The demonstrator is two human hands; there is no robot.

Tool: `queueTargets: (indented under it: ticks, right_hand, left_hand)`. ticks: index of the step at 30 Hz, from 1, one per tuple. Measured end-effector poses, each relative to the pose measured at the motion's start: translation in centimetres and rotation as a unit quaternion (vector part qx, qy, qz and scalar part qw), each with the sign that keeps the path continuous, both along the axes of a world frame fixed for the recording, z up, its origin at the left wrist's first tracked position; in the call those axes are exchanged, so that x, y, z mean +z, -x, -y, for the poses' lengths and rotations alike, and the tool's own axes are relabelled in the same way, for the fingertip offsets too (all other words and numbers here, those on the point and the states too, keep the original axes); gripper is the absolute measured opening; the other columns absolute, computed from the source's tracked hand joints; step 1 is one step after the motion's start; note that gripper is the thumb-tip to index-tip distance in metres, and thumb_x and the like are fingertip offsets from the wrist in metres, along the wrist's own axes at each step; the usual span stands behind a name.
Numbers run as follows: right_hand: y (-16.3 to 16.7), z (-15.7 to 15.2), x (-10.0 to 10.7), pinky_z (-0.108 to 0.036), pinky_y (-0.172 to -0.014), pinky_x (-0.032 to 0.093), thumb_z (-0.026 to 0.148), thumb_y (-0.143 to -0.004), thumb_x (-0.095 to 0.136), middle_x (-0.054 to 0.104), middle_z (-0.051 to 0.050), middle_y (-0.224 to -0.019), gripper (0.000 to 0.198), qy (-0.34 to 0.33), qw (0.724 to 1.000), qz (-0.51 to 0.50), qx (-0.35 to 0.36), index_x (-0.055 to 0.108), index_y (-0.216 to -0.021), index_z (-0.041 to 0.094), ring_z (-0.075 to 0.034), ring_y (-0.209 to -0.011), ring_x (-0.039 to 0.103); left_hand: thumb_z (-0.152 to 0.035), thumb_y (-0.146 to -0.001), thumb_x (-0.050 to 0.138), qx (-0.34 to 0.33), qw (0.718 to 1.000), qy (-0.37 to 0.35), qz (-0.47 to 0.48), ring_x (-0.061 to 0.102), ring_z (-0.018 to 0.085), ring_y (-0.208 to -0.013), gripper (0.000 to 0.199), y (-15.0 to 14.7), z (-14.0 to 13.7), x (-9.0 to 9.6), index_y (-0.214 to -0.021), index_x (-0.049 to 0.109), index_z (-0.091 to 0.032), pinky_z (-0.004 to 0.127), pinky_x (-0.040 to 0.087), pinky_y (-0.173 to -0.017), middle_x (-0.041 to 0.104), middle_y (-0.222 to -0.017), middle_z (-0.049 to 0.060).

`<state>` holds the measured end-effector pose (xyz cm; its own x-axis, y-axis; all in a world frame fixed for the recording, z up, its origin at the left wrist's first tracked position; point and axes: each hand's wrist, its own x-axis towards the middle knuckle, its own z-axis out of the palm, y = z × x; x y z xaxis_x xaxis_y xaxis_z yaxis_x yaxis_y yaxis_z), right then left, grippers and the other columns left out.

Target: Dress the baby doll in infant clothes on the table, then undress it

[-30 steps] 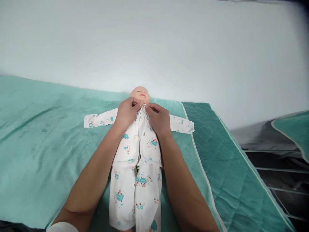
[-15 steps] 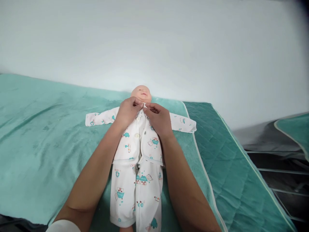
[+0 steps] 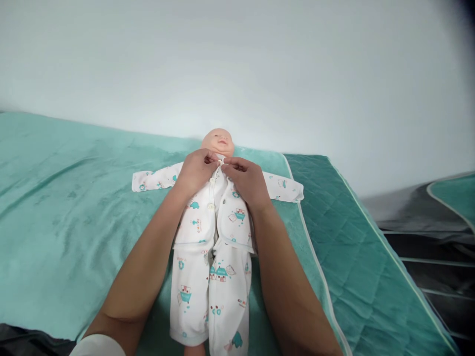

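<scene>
A baby doll lies on its back, dressed in a white printed jacket and matching trousers. At the neckline, my left hand pinches the left-hand front edge of the jacket by its top. My right hand pinches the opposite front edge, fingertips close to those of the left. The fingers partly cover the collar, and the top fastening between them is too small to make out. Lower down, the jacket fronts hang apart, with a pale button showing on the left-hand edge. Both sleeves stretch out sideways.
A green plush blanket with a white border lies under the doll. To the right is a darker quilted cover. Behind stands a pale wall. A dark slatted frame and another green cover are at far right.
The view has shifted slightly. Both hands stay pinched at the jacket's neckline, with only tiny finger movement.
</scene>
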<state>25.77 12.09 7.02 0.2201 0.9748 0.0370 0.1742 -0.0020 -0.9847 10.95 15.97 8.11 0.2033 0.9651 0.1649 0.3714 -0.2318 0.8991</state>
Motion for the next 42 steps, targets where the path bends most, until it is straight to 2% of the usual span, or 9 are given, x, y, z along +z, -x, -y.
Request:
queueTargets:
  ticks: [5, 12, 18, 26, 31, 36, 42]
  right_hand:
    - [-0.1, 0.2, 0.0, -0.026, -0.057, 0.038, 0.035, -0.071, 0.075, 0.061, 0.004, -0.069, 0.031, -0.009, 0.999, -0.023, 0.028, 0.074, -0.096, 0.017, -0.009, -0.059, 0.048]
    - [-0.1, -0.2, -0.4, -0.025, -0.057, 0.041, 0.033, -0.068, 0.078, 0.063, 0.004, -0.071, 0.032, -0.017, 0.999, -0.027, 0.04, 0.067, -0.095, 0.019, -0.01, -0.061, 0.054]
    - [0.0, -0.3, -0.2, -0.024, -0.05, 0.039, 0.032, -0.071, 0.074, 0.063, 0.004, -0.073, 0.029, -0.02, 0.998, 0.034, 0.046, 0.062, -0.096, 0.021, -0.011, -0.059, 0.054]
    - [0.3, -0.1, 0.3, -0.025, -0.053, 0.042, 0.023, -0.072, 0.067, 0.063, 0.004, -0.074, 0.022, -0.009, 0.993, 0.106, 0.06, 0.062, -0.093, 0.023, -0.012, -0.063, 0.055]
    - [0.4, 0.1, 0.5, -0.026, -0.052, 0.042, 0.023, -0.073, 0.066, 0.063, 0.004, -0.075, 0.024, -0.004, 0.993, 0.1, 0.067, 0.062, -0.096, 0.024, -0.013, -0.061, 0.055]
    - [0.6, 0.3, 0.6, -0.025, -0.054, 0.042, 0.023, -0.073, 0.067, 0.064, 0.004, -0.076, 0.028, -0.012, 0.993, 0.1, 0.063, 0.061, -0.101, 0.023, -0.013, -0.062, 0.056]
    - [0.6, 0.4, 0.5, -0.026, -0.06, 0.043, 0.025, -0.076, 0.067, 0.065, 0.004, -0.076, 0.034, -0.017, 0.992, 0.104, 0.069, 0.062, -0.109, 0.023, -0.013, -0.066, 0.056]
  left_hand:
    - [-0.018, -0.084, 0.061, 0.004, 1.0, -0.011, -0.008, 0.064, 0.017, -0.082, 0.006, 0.0, -0.1, -0.1, -0.083, 0.066, -0.017, 0.031, 0.049, -0.081, 0.072, -0.086, 0.004]
    - [-0.015, -0.08, 0.062, 0.009, 0.999, -0.032, 0.015, 0.064, 0.016, -0.08, 0.005, -0.3, -0.5, -0.4, -0.077, 0.067, -0.016, 0.029, 0.048, -0.078, 0.073, -0.086, 0.004]
    - [-0.019, -0.078, 0.067, -0.015, 0.998, -0.004, 0.068, 0.064, 0.015, -0.078, 0.004, 0.2, -0.6, -0.6, -0.076, 0.068, -0.016, 0.027, 0.048, -0.074, 0.073, -0.083, 0.004]
    - [-0.029, -0.079, 0.072, -0.012, 0.998, 0.035, 0.048, 0.064, 0.016, -0.076, 0.014, 0.0, -0.2, -0.1, -0.083, 0.066, -0.017, 0.027, 0.045, -0.067, 0.073, -0.084, 0.005]
    - [-0.024, -0.079, 0.074, -0.013, 0.994, 0.054, 0.091, 0.063, 0.015, -0.071, 0.017, -0.2, -0.3, -0.4, -0.093, 0.067, -0.017, 0.027, 0.045, -0.064, 0.072, -0.086, 0.005]
    - [-0.014, -0.077, 0.069, 0.005, 0.993, 0.065, 0.096, 0.064, 0.016, -0.073, 0.016, -0.4, -0.2, -0.3, -0.093, 0.066, -0.017, 0.028, 0.047, -0.066, 0.071, -0.084, 0.004]
    - [-0.009, -0.078, 0.064, -0.028, 0.986, 0.092, 0.135, 0.059, 0.013, -0.068, 0.018, -0.2, 0.3, 0.2, -0.095, 0.066, -0.016, 0.027, 0.044, -0.064, 0.067, -0.079, 0.003]
